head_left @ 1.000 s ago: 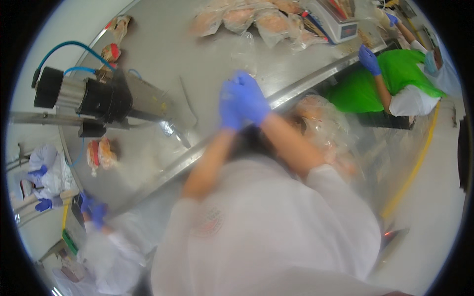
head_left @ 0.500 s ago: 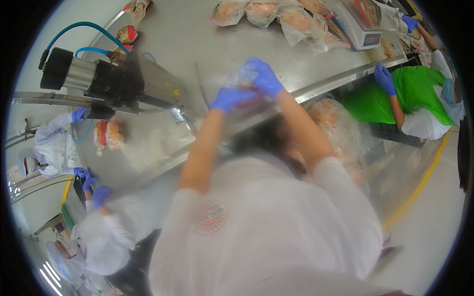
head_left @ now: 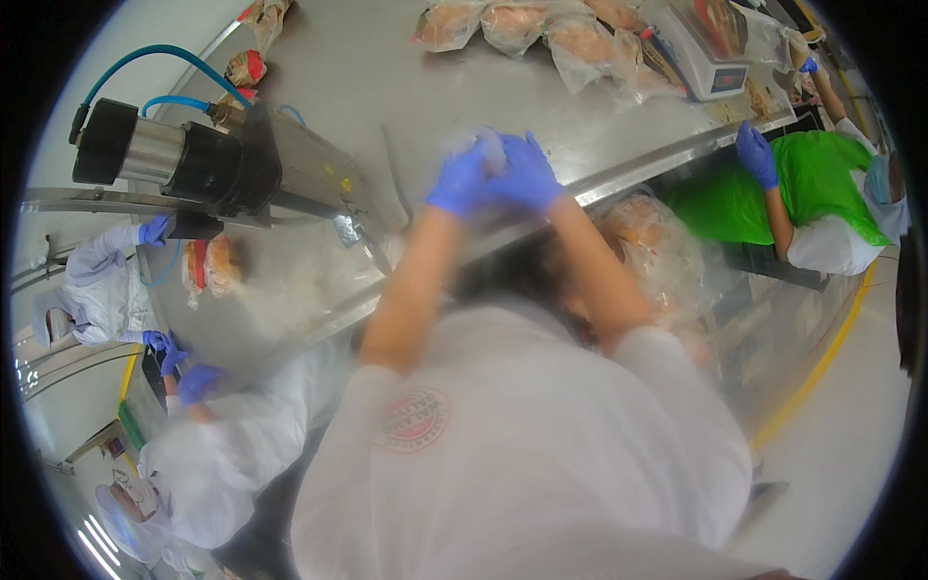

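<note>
Both of my hands, in blue gloves, meet above the near edge of the steel table. My left hand (head_left: 458, 182) is closed, its fingers curled toward the other. My right hand (head_left: 529, 176) is closed against it. A crumpled piece of clear plastic film or bag (head_left: 493, 153) sticks up between them, gripped by both. Blur and the gloves hide the rest of it, so whatever it contains cannot be made out.
Several bagged poultry pieces (head_left: 512, 24) lie along the table's far side, beside a scale (head_left: 717, 77). A black-and-steel machine (head_left: 184, 155) with blue hoses stands at left. Bagged poultry (head_left: 643, 227) sits right of my body. Co-workers stand left and right.
My hands have come together; half a second ago they were farther apart around a blurred reddish thing, now hidden. The co-worker at lower left has shifted slightly.
</note>
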`<state>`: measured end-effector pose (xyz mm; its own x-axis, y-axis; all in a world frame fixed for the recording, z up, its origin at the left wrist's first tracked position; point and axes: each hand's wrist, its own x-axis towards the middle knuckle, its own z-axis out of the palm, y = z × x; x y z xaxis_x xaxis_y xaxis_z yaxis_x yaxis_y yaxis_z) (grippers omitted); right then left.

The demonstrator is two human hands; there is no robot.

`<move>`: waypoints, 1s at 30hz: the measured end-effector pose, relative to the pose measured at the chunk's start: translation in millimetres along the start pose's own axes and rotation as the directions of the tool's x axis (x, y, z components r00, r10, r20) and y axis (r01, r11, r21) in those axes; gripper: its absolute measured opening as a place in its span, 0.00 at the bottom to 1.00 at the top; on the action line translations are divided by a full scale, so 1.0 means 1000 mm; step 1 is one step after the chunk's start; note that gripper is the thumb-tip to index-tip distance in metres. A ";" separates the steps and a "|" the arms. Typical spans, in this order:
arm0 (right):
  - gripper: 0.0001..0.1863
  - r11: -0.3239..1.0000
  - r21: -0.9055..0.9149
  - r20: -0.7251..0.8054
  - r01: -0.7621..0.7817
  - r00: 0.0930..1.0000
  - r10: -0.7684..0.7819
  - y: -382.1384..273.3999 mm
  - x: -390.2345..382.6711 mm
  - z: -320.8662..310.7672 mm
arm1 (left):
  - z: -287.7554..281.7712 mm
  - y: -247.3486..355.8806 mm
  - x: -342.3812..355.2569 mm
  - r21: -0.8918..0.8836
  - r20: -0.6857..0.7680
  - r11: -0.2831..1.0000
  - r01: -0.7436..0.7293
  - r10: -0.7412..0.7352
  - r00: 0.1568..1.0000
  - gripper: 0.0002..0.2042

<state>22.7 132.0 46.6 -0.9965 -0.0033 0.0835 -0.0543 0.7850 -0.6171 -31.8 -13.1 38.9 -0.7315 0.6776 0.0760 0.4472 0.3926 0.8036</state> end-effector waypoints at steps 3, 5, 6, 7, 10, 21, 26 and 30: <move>0.25 0.974 0.217 0.023 -0.071 0.997 0.067 -0.001 0.013 0.000 | -0.003 -0.010 -0.003 -0.469 -0.205 0.881 -0.067 -0.034 0.978 0.22; 0.18 0.932 0.350 -0.104 -0.088 0.986 0.132 0.003 0.014 0.006 | -0.024 0.007 -0.011 -0.546 -0.199 0.837 -0.021 -0.106 0.974 0.24; 0.16 0.943 0.333 -0.153 0.013 0.987 0.040 0.004 0.018 0.009 | -0.036 0.020 -0.018 -0.535 -0.175 0.844 0.030 -0.146 0.974 0.25; 0.14 0.943 0.311 -0.195 0.116 0.979 -0.056 0.004 0.024 0.012 | -0.035 0.023 -0.023 -0.387 -0.131 0.921 0.041 -0.099 0.987 0.26; 0.11 0.940 0.198 -0.286 0.278 0.934 -0.216 -0.021 0.032 0.021 | -0.017 0.022 -0.022 0.022 0.041 0.990 0.142 -0.142 0.989 0.27; 0.11 0.936 0.054 -0.280 0.348 0.905 -0.320 -0.069 0.020 0.010 | 0.037 -0.050 -0.008 0.073 -0.429 0.991 0.112 -0.071 0.901 0.19; 0.14 0.521 0.846 -0.173 -0.109 0.869 0.464 0.056 0.001 0.043 | 0.042 -0.048 -0.002 -0.419 -0.425 0.906 0.055 -0.249 0.870 0.14; 0.15 0.747 0.665 -0.163 -0.018 0.972 0.168 0.036 0.010 0.034 | 0.029 -0.032 -0.010 -0.076 -0.490 0.994 0.078 -0.106 0.865 0.12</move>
<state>8.8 139.1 -1.0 -0.9675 0.2299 0.1053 -0.0653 0.1748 -0.9824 -24.0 -14.5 -4.9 -0.9324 0.2401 0.2701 0.3481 0.3957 0.8499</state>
